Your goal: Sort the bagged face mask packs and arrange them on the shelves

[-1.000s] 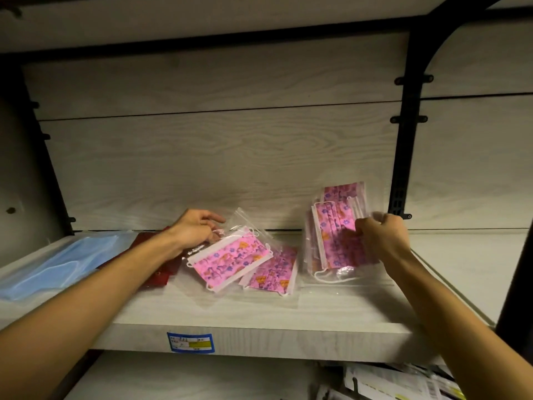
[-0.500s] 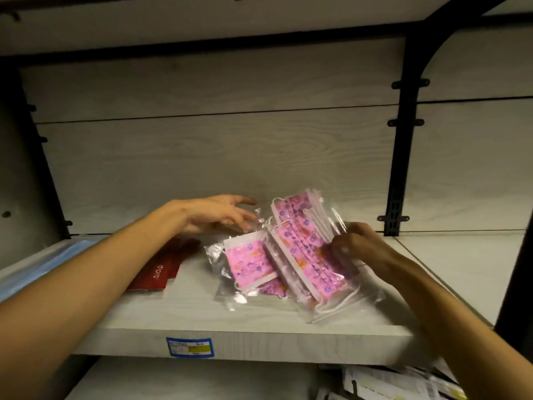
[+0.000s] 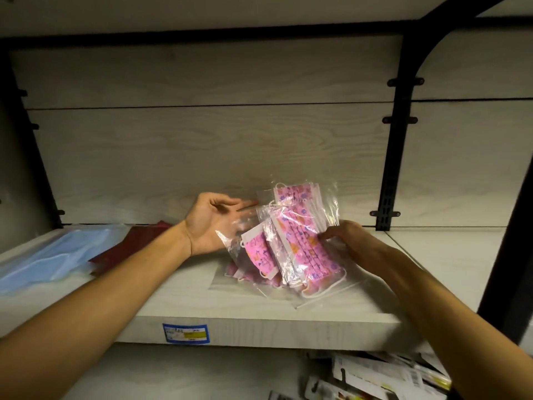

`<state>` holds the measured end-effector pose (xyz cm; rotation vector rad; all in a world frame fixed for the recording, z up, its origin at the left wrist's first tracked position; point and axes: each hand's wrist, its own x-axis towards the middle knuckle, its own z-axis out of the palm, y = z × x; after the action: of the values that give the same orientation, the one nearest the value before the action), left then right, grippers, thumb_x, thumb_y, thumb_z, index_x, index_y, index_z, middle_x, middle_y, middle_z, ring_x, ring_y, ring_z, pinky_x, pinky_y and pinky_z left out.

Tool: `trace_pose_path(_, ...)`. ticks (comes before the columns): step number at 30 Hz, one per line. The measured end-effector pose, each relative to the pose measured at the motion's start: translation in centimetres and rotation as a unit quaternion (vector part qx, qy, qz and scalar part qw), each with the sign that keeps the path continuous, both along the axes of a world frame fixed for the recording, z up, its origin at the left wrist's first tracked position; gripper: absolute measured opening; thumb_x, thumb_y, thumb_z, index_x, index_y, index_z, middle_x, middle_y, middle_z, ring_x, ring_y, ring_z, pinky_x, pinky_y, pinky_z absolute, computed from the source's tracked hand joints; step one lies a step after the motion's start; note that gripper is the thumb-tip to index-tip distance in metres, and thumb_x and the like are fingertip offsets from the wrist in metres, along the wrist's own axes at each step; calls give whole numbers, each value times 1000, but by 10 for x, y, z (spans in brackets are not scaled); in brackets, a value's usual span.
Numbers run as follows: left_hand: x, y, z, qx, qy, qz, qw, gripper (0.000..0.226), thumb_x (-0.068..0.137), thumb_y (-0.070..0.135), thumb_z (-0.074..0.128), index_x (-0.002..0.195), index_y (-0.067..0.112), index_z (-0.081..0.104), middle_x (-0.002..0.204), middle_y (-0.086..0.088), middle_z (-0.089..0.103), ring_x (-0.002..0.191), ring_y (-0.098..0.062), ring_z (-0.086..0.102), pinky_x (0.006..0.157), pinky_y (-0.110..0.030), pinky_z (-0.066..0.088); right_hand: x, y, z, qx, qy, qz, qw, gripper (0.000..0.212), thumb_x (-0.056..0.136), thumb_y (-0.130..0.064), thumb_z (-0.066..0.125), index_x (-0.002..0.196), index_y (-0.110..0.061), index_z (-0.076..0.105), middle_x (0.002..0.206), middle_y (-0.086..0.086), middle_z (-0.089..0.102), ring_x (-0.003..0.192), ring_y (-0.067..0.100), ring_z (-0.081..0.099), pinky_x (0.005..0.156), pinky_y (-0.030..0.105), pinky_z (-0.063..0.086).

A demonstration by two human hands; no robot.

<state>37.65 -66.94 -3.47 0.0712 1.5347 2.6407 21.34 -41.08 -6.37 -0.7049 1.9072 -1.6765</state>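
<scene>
Several clear bags of pink patterned face masks (image 3: 300, 241) lean together in a bundle on the pale wooden shelf (image 3: 259, 321). My right hand (image 3: 349, 241) grips the bundle's right side, fingers curled onto the plastic. My left hand (image 3: 213, 223) is on the bundle's left, palm turned toward it and fingers straight, the fingertips touching the clear plastic. One smaller pink pack (image 3: 259, 255) sits at the front left of the bundle, and another lies flat beneath it.
Blue mask packs (image 3: 43, 258) and a dark red pack (image 3: 135, 243) lie at the shelf's left. A black upright bracket (image 3: 392, 174) stands at the right. A blue price label (image 3: 186, 332) marks the shelf edge. Carded goods (image 3: 383, 376) lie on the shelf below.
My right hand has brought the pink stack left against the other pink packs. My left hand let go of its pack, opened and now touches the gathered bundle.
</scene>
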Motion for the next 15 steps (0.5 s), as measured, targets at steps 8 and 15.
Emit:
trace_pose_path(8, 2, 16, -8, 14, -5, 47, 999, 69, 91, 53, 51, 144, 9, 55, 155, -18, 44, 146, -35, 35, 122, -45, 15, -1, -3, 2, 40, -40, 73, 996, 34, 79, -30, 65, 99, -3, 61, 95, 20, 66, 86, 32, 61, 93, 45, 44)
trace_pose_path(15, 7, 29, -23, 57, 8, 55, 997, 96, 79, 76, 59, 141, 3, 56, 144, -23, 54, 136, -39, 49, 119, -51, 29, -1, -3, -2, -10, -20, 2, 1000, 35, 86, -11, 66, 51, -14, 66, 45, -3, 50, 36, 12, 42, 42, 24, 37)
